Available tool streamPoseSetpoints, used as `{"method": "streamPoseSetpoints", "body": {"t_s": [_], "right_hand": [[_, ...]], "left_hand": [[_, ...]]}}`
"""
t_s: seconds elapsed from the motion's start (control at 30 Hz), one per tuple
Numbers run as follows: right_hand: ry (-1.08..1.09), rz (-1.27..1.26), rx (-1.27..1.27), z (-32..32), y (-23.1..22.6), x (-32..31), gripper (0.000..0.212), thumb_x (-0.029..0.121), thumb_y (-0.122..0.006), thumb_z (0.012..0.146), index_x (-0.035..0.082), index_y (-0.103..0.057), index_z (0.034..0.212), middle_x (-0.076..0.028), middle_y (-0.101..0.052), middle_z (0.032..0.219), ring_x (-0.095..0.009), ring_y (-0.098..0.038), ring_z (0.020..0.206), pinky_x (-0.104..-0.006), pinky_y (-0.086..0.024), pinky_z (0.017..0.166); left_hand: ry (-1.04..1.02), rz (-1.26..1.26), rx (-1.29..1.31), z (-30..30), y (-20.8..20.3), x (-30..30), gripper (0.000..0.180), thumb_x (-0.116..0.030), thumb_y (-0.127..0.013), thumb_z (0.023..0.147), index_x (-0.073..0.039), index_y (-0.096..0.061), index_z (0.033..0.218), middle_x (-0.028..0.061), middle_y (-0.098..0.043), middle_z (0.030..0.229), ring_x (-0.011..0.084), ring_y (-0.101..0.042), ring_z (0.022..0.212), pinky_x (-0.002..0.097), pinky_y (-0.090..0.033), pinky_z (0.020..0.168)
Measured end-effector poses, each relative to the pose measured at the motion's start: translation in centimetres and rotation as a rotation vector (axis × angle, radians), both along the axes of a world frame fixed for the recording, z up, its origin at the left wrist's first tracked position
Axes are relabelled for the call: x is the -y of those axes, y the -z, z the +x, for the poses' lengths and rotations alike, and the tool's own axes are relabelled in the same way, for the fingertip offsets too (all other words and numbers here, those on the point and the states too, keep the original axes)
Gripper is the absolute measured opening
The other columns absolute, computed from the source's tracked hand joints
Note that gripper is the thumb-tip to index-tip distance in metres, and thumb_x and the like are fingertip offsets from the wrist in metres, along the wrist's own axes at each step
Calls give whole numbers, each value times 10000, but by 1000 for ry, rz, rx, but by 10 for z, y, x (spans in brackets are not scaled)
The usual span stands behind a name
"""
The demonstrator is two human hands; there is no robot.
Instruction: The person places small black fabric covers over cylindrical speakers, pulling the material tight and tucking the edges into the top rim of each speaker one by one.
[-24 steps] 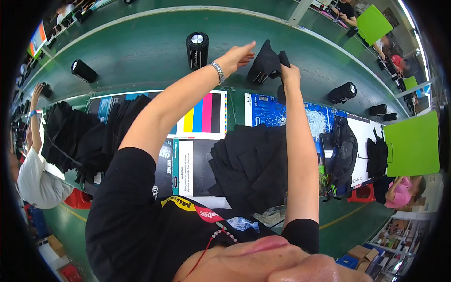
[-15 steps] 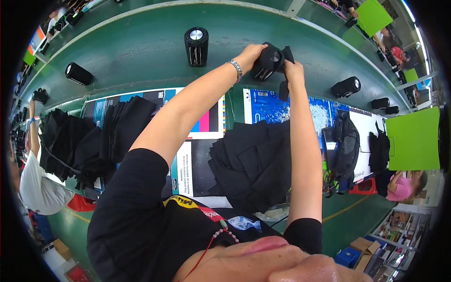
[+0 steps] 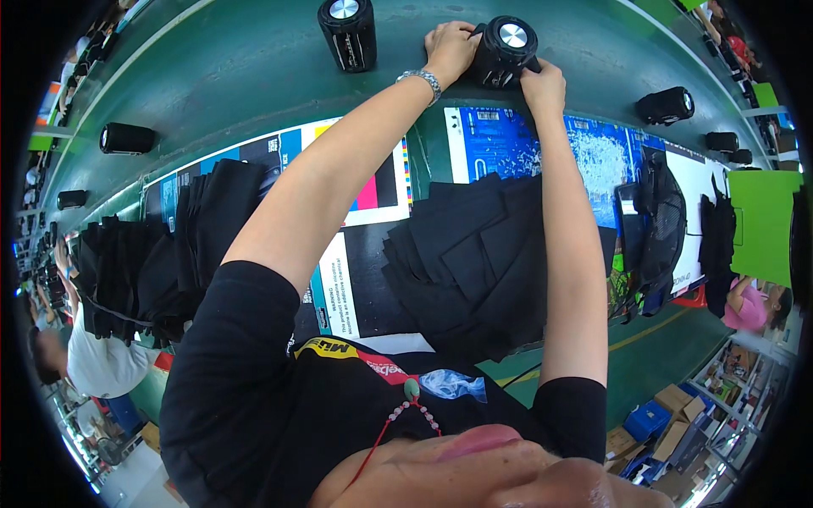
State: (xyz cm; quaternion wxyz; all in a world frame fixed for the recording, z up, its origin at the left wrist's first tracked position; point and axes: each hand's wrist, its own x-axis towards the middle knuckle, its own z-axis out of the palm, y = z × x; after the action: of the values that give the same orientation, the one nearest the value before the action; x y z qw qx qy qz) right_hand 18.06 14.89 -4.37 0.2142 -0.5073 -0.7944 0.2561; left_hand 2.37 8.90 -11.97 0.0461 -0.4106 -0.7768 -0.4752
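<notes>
A black cylindrical speaker (image 3: 500, 63) with a silver disc on its end is held at arm's length over the green work surface. My left hand (image 3: 450, 52) is closed at its left side, fingers curled. My right hand (image 3: 544, 87) grips low on its right side. Dark material shows between the speaker and both hands; whether it is a cloth strip around it I cannot tell. A second speaker (image 3: 349, 38) stands upright to the left of my hands. Between my forearms, on the near side, lies a heap of folded black cloth pieces (image 3: 474, 262).
More speakers lie on the green surface (image 3: 246, 76), one at left (image 3: 127, 138) and one at right (image 3: 666, 106). Black cloth stacks (image 3: 224, 212) sit left of my arm. A black mesh bag (image 3: 660, 229) lies at right. A co-worker in white (image 3: 106, 356) sits at left.
My hands have moved away from me with the speaker, whose silver disc now faces up toward view. The black strip that hung at my right hand no longer hangs free.
</notes>
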Motion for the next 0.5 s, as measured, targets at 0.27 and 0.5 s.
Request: {"method": "streamPoseSetpoints", "body": {"t_s": [0.27, 0.5], "right_hand": [[-19, 100, 164, 18, -1, -17, 316, 304, -641, 779, 183, -689, 1067, -150, -676, 1007, -355, -625, 987, -447, -493, 859], [6, 83, -98, 21, -16, -11, 338, 397, -642, 823, 80, -699, 924, -170, -683, 910, -330, -666, 832, -419, -509, 711]], "left_hand": [[148, 190, 773, 35, -68, 7, 386, -378, -632, 855, -8, -634, 965, 105, -667, 934, 183, -630, 805, 287, -489, 676], [245, -84, -210, 42, -146, 35, 731, -590, -742, 672, -27, -561, 1103, 166, -667, 928, 277, -662, 869, 359, -522, 740]]}}
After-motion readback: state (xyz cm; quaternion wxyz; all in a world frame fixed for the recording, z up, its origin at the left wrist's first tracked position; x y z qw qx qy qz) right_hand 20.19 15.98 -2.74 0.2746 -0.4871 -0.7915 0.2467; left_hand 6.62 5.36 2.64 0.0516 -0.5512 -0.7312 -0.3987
